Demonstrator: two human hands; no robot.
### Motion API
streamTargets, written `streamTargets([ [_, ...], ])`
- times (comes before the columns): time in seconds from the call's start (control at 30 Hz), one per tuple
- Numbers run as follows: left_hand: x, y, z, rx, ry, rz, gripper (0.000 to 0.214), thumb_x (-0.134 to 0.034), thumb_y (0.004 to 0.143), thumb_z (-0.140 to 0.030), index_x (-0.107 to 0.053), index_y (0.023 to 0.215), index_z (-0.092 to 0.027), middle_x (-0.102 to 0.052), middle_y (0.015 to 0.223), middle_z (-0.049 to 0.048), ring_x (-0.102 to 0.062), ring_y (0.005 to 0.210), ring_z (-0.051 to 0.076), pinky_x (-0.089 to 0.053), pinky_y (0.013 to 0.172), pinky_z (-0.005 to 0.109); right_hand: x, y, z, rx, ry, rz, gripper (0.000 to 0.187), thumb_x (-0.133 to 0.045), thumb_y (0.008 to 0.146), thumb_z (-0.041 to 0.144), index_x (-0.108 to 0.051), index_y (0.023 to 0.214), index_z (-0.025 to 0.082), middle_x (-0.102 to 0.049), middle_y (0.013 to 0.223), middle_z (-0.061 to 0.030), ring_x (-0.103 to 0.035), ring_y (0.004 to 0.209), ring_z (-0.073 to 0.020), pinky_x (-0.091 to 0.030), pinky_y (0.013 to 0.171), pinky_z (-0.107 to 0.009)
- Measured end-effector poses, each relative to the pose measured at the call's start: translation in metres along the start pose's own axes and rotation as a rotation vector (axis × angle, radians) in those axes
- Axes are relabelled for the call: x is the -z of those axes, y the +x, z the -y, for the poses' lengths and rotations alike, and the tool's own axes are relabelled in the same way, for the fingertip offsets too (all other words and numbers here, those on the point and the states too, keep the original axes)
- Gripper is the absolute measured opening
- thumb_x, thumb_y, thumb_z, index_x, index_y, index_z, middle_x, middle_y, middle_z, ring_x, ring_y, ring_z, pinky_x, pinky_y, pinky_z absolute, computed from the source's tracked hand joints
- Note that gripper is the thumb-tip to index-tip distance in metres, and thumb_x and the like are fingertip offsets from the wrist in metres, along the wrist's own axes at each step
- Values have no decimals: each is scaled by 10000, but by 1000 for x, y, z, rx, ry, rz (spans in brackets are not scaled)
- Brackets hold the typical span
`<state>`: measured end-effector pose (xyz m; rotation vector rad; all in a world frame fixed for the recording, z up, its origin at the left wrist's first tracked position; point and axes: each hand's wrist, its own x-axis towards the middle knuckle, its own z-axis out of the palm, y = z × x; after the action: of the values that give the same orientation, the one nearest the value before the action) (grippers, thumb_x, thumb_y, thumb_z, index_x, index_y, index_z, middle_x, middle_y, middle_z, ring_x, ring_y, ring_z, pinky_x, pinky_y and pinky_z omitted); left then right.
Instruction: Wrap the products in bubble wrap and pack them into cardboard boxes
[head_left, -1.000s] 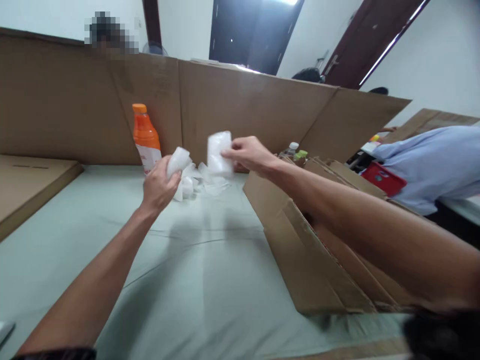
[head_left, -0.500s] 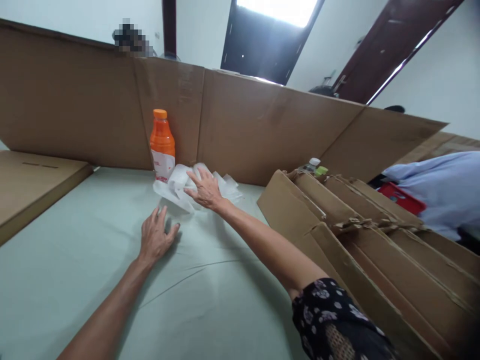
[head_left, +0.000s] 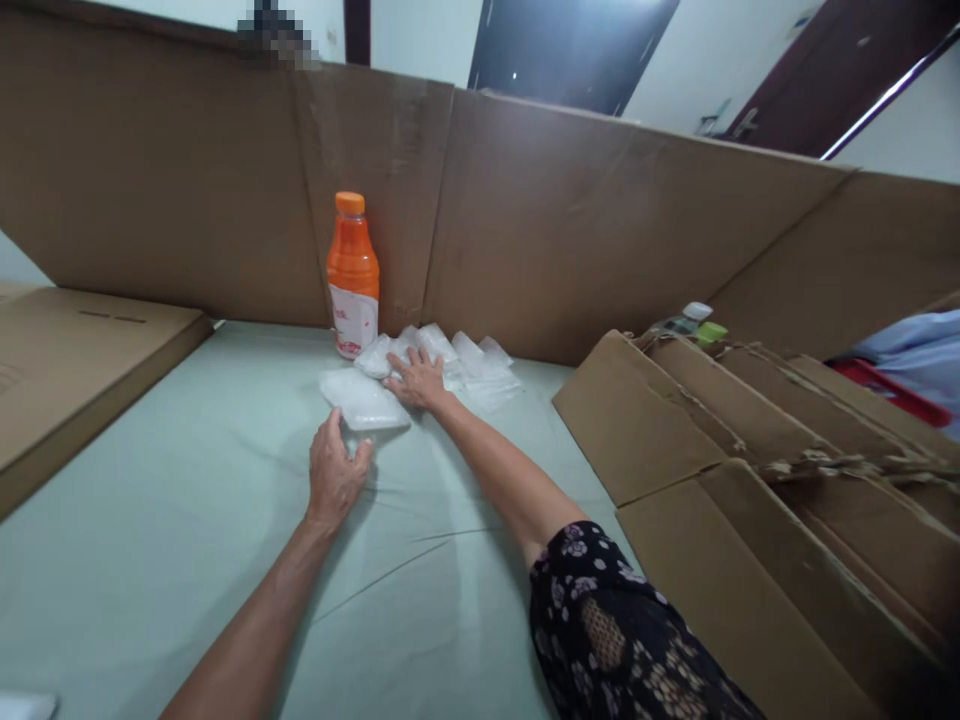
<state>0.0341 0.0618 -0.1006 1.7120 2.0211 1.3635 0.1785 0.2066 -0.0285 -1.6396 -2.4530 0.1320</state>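
I see the left hand half open and holding nothing, fingertips by the near edge of a flat white pouch; contact I cannot tell. I note the right hand spread, palm down, over the pile of pouches, gripping none that I can see; the pile lies far on the table, just right of the orange bottle.

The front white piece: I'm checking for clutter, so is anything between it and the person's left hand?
Nothing visible. The left hand is at the near edge of the front white piece; whether they touch is unclear. The orange bottle stands beyond it.
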Motion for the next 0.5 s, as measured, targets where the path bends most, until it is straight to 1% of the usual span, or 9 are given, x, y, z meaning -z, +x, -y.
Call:
streamTargets([
  [0.07, 0, 1, 0, 28, -31, -13, 663, -537, 842, -304, -437, 1459, -83, -615, 1362, 247, -591, 1297, 352, -455, 1123, 530, 15, -8, 3, -12, 12, -6, 567, -552, 979, 464, -521, 1506, 258, -451, 1603, -159, -397, 1467, -366, -309, 1166, -594],
  [0.13, -1, 2, 0, 47, -66, -18, 680, -531, 818, -249, -430, 1471, -89, -606, 1397, 240, -590, 1311, 342, -460, 1125, 508, 25, -27, 6, 6, 38, -32, 565, -534, 979, 385, -500, 1520, 228, -425, 1623, -150, -397, 1478, -327, -330, 1177, -530],
  [0.17, -2, 2, 1, 58, -83, -18, 690, -528, 806, -229, -429, 1475, -90, -607, 1404, 236, -595, 1307, 340, -464, 1122, 503, 26, -39, 8, 48, 67, -27, 597, -547, 964, 357, -472, 1539, 215, -416, 1631, -143, -391, 1485, -308, -327, 1189, -501],
  [0.23, -2, 2, 1, 86, -112, -17, 707, -526, 789, -207, -428, 1480, -92, -626, 1386, 231, -619, 1278, 342, -473, 1109, 511, 20, -63, 15, 173, 128, 31, 720, -631, 902, 348, -417, 1572, 196, -429, 1624, -141, -394, 1486, -296, -329, 1197, -471],
  [0.3, 0, 2, 2, 115, -135, -16, 712, -518, 783, -196, -427, 1483, -99, -656, 1341, 222, -643, 1240, 343, -481, 1095, 523, 7, -78, 25, 258, 139, 87, 834, -710, 838, 333, -385, 1590, 178, -432, 1619, -158, -374, 1498, -318, -324, 1200, -489],
  [0.33, 1, 2, 2, 125, -147, -15, 711, -509, 785, -190, -424, 1486, -105, -669, 1319, 214, -650, 1231, 338, -485, 1091, 520, 0, -81, 32, 263, 132, 90, 818, -716, 829, 303, -410, 1578, 184, -429, 1622, -158, -351, 1513, -325, -311, 1207, -499],
  [0.4, 4, 3, 2, 137, -175, -16, 709, -481, 799, -177, -401, 1502, -125, -678, 1302, 199, -654, 1231, 314, -497, 1085, 492, -9, -75, 48, 229, 219, 58, 625, -671, 848, 207, -569, 1464, 201, -506, 1573, -134, -365, 1511, -316, -301, 1213, -483],
  [0.47, 7, 4, 1, 149, -205, -28, 721, -459, 817, -171, -349, 1529, -137, -666, 1313, 194, -659, 1226, 285, -515, 1069, 459, -8, -62, 63, 193, 393, 20, 408, -586, 907, 173, -699, 1297, 208, -669, 1401, -88, -519, 1398, -283, -382, 1161, -423],
  [0.5, 8, 4, 1, 159, -220, -37, 732, -457, 824, -173, -320, 1542, -142, -658, 1319, 193, -665, 1212, 274, -527, 1053, 448, -3, -57, 69, 181, 465, 11, 360, -529, 954, 193, -715, 1261, 203, -722, 1302, -69, -596, 1309, -262, -439, 1106, -390],
])
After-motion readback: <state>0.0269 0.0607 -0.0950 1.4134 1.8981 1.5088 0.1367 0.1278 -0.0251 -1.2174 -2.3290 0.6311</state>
